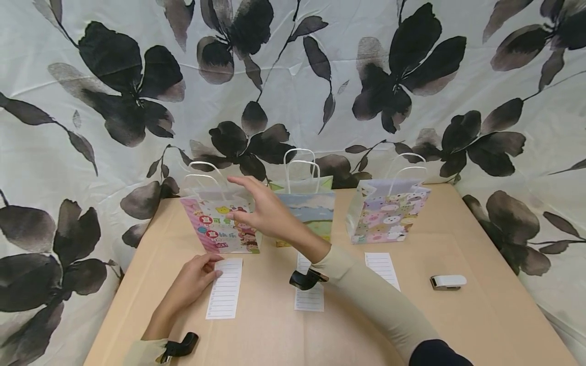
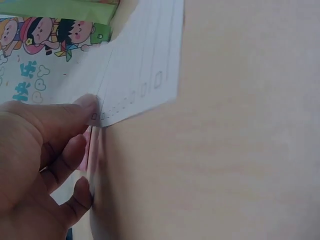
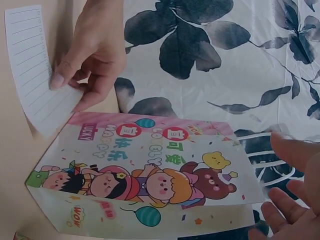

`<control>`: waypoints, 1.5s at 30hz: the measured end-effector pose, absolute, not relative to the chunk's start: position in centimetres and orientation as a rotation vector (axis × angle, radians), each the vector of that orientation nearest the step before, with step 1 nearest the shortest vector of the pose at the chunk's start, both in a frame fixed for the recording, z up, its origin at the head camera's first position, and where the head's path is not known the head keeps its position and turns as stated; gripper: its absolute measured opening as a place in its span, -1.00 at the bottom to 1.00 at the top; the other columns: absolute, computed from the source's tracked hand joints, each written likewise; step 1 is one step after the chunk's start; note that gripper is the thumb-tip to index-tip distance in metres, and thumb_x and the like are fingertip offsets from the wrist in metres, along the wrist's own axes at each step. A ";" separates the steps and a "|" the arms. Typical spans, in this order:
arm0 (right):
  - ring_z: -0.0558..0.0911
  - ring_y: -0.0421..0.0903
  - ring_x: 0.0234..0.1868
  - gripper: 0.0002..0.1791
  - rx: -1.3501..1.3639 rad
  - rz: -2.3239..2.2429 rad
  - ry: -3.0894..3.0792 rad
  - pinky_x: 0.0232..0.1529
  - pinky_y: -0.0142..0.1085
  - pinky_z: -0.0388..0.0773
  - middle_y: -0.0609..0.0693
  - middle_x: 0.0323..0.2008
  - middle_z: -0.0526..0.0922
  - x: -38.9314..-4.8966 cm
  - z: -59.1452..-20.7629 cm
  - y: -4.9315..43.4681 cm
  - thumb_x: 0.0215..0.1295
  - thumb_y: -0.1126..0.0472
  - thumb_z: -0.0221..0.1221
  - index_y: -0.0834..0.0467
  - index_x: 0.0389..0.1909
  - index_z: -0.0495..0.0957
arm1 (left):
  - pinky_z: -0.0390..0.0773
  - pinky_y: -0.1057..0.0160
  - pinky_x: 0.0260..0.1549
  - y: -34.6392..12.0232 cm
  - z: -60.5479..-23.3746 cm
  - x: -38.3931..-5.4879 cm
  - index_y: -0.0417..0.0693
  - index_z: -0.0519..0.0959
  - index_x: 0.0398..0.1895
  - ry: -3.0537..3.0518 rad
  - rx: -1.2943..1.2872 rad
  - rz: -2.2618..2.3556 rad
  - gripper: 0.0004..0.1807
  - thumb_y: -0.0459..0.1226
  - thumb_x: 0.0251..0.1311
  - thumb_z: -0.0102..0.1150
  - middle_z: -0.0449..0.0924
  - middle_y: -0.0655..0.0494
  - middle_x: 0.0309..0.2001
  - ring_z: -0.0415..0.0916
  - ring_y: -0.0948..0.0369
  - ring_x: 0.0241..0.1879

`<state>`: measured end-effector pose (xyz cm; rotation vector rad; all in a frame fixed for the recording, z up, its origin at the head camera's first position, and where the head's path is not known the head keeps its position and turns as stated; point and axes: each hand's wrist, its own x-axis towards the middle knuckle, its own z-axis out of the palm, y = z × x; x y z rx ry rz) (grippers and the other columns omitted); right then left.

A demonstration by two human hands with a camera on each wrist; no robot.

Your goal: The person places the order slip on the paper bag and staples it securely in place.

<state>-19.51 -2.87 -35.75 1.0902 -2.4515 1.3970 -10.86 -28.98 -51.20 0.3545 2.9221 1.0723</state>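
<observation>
My left hand (image 1: pixel 192 278) pinches the upper left edge of a white lined paper strip (image 1: pixel 225 295), thumb on top and fingers below. In the left wrist view the strip (image 2: pixel 142 65) bends up off the table. Just behind it stands a pink and white cartoon paper gift bag (image 1: pixel 220 236) with white rope handles. My right hand (image 1: pixel 262 209) reaches in front of the bag's upper right side, thumb and fingers spread. The right wrist view shows this hand (image 3: pixel 295 195) at the bag's top by the handles, holding nothing; whether it touches the bag I cannot tell.
A blue and green landscape gift bag (image 1: pixel 316 206) stands in the middle, partly behind my right arm. Right of it is a purple animal-print gift bag (image 1: pixel 389 218). Lined strips lie before them (image 1: pixel 309 301), (image 1: pixel 383 268). A white stapler (image 1: pixel 448 282) lies at the right.
</observation>
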 end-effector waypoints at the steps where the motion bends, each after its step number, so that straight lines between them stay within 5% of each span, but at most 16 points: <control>1: 0.38 -0.15 0.41 -0.17 1.084 1.392 -2.453 0.36 -0.13 0.38 -0.04 0.39 0.41 -19.6 -35.8 -3.0 0.22 0.10 0.45 0.05 0.48 0.30 | 0.53 0.31 -0.30 -29.0 -51.1 -10.8 -0.15 0.63 0.04 2.908 0.323 1.099 -0.69 -0.43 0.23 0.35 0.59 0.12 -0.27 0.47 0.23 -0.28; 14: 0.46 -0.13 0.33 -0.39 0.982 1.471 -2.508 0.30 -0.23 0.43 -0.03 0.33 0.47 -20.7 -36.2 -4.0 0.36 0.22 0.32 0.08 0.40 0.41 | 0.56 0.42 -0.41 -29.0 -46.8 -10.8 -0.29 0.62 -0.10 2.787 0.220 1.617 -0.81 -0.41 0.25 0.35 0.66 -0.06 -0.34 0.56 0.31 -0.37; 25: 0.52 -0.16 0.21 -0.45 0.892 1.607 -2.538 0.26 -0.25 0.45 -0.04 0.22 0.54 -21.1 -36.9 -4.4 0.35 0.20 0.33 0.10 0.35 0.47 | 0.57 0.50 -0.32 -27.7 -41.6 -12.3 -0.27 0.63 -0.12 2.901 0.156 1.791 -0.82 -0.38 0.26 0.35 0.62 0.22 -0.26 0.57 0.35 -0.29; 45: 0.60 -0.17 0.03 -0.43 0.908 1.751 -2.486 0.03 -0.35 0.58 -0.01 0.18 0.57 -21.4 -38.0 -5.1 0.31 0.13 0.37 0.15 0.31 0.50 | 0.49 0.50 -0.23 -26.8 -39.9 -14.1 -0.27 0.64 -0.07 2.960 -0.050 1.891 -0.75 -0.31 0.27 0.37 0.60 0.28 -0.19 0.55 0.33 -0.19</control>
